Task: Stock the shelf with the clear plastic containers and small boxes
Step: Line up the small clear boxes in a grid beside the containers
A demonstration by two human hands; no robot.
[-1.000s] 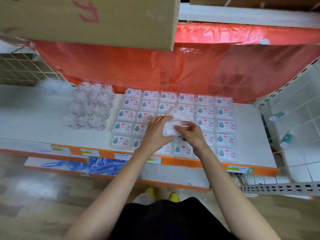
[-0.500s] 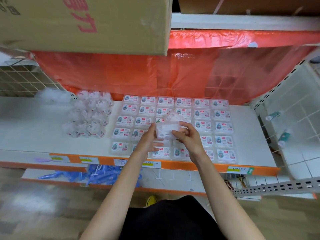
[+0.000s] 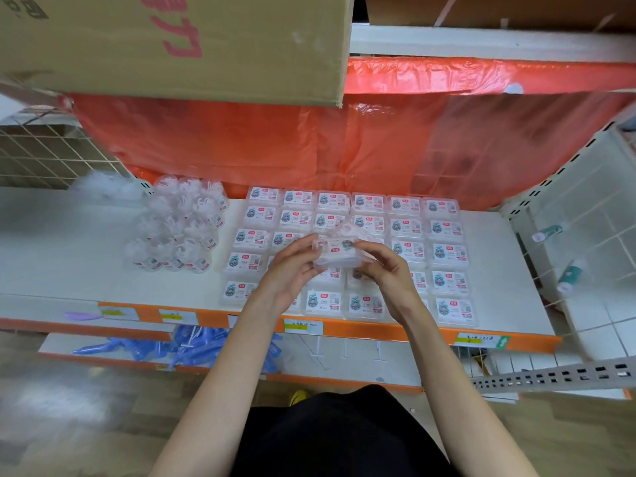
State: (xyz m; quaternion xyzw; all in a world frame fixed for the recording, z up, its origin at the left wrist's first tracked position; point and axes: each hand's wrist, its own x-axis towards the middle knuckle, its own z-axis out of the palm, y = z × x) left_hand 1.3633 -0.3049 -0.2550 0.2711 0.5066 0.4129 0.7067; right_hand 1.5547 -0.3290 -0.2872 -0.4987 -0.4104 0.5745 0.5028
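Note:
A clear plastic box (image 3: pixel 335 251) with a label on its top is held above the shelf between both hands. My left hand (image 3: pixel 292 270) grips its left end and my right hand (image 3: pixel 385 270) grips its right end. Below them, several rows of the same small labelled boxes (image 3: pixel 445 228) lie flat in a grid on the white shelf (image 3: pixel 86 270). To the left of the grid stands a cluster of small clear round containers (image 3: pixel 179 232). Some boxes in the grid's middle are hidden by my hands.
A large cardboard carton (image 3: pixel 172 43) overhangs from the shelf above at top left. Orange plastic sheeting (image 3: pixel 413 139) covers the back. Blue packets (image 3: pixel 192 346) lie on the lower shelf. A white wire rack (image 3: pixel 585 235) with small bottles stands at the right.
Both hands have lifted the clear box up off the grid and turned it so that its label faces up. The view has tilted slightly upward.

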